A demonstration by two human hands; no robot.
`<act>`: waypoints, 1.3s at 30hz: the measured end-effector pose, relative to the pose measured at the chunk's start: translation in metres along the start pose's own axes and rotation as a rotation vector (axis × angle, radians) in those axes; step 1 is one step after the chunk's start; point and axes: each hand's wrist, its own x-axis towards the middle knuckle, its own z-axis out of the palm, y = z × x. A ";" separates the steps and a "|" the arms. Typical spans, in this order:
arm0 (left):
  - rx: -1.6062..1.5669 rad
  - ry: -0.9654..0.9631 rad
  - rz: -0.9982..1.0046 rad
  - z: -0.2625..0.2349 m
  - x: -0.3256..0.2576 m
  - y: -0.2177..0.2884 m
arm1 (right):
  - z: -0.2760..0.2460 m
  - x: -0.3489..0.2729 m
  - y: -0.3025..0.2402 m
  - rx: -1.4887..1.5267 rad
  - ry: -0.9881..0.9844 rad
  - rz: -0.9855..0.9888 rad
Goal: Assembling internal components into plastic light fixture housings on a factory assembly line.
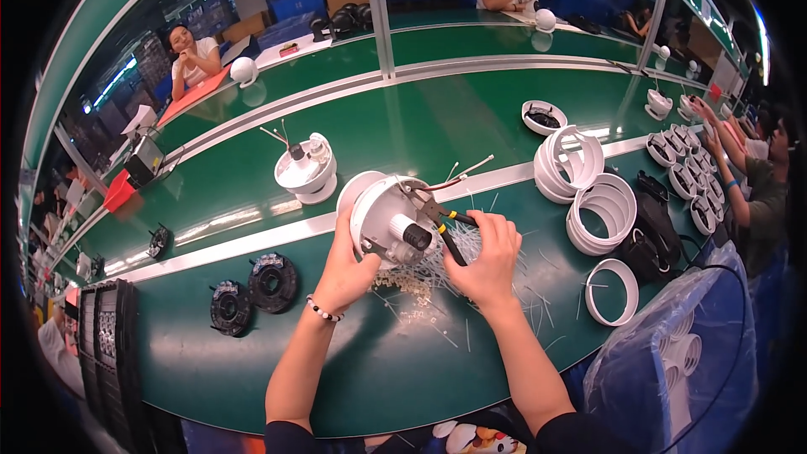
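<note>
My left hand [347, 267] grips a round white camera housing [370, 217] from its left side, tilted up above the bench. Inside it are a black-tipped lens barrel [414, 236] and several wires [450, 182] that stick out to the right. Closed round the black-and-yellow handles of a pair of cutting pliers [454, 248] is my right hand [490, 259]. The pliers' jaws are at the housing's right rim, by the wires; whether they touch a wire I cannot tell. Under both hands lies a heap of thin clear-white strips [437, 276], with small pale bits [412, 296].
Two black ring parts [273, 282] lie left, near a black tray [109, 345]. A similar white housing [305, 173] stands behind. White rings [601, 212] are stacked right, beside black bags [651, 231] and a plastic-lined blue bin [614, 370]. A co-worker [756, 185] reaches in at far right.
</note>
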 end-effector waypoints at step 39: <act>-0.985 0.759 0.122 -0.143 0.028 0.006 | 0.008 -0.004 0.005 0.092 -0.141 0.039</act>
